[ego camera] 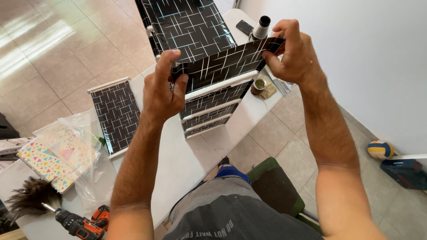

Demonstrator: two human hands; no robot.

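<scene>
Left hand (161,91) and right hand (291,51) each pinch closed on one end of a black glossy panel with white line pattern (224,64), held level at upper centre of frame, apparently for alignment above a stack of matching white-edged panels (213,109) on the white table (187,160); an orange cordless drill (84,224) lies at lower left

Left hand (161,86) raised, grip pinched; right hand (291,51) likewise.
</scene>
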